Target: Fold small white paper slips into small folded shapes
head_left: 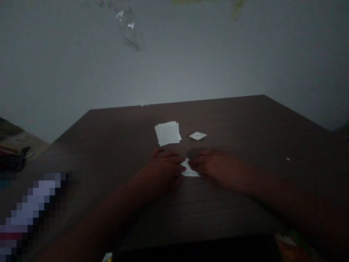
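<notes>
A small white piece of paper (191,171), folded to a point at its far side, lies on the table between my hands. My left hand (166,167) has its fingers closed on the left side of the paper, with the thumb near the bottom edge. On the opposite side, the fingers of my right hand (215,165) are closed on the paper's right part and cover some of it. Beyond my right hand sits a diamond-shaped folded paper (197,136). Past my left hand is a loose stack of printed paper squares (168,133).
The brown wooden table (231,120) has its far edge near a pale wall (191,65). A clear plastic bag (128,27) hangs on the wall. At the left lies a blurred-out, pixelated object (32,207). A tiny white scrap (288,158) is at the right.
</notes>
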Motion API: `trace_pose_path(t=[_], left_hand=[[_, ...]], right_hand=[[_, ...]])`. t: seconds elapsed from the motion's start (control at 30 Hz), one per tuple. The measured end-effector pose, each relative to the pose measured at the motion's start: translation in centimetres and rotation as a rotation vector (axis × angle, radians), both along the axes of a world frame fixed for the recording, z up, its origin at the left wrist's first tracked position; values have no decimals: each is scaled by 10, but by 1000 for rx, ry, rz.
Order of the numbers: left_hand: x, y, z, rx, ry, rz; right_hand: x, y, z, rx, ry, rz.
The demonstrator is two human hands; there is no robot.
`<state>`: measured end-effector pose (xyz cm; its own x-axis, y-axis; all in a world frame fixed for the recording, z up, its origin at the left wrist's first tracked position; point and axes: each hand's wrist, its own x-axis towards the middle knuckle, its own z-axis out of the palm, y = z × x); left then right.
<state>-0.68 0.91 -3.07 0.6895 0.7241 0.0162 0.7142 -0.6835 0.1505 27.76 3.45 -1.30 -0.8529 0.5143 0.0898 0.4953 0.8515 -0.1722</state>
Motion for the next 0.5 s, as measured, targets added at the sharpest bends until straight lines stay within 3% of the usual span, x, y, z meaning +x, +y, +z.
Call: trace_pose_path(t=[0.2, 0.5], left_hand=[[3, -3, 5, 31, 48, -25], [-2, 10, 7, -159, -128, -54]], right_hand=[[-6, -4, 8, -85, -101, -36], [-9, 6, -8, -83, -20, -1]])
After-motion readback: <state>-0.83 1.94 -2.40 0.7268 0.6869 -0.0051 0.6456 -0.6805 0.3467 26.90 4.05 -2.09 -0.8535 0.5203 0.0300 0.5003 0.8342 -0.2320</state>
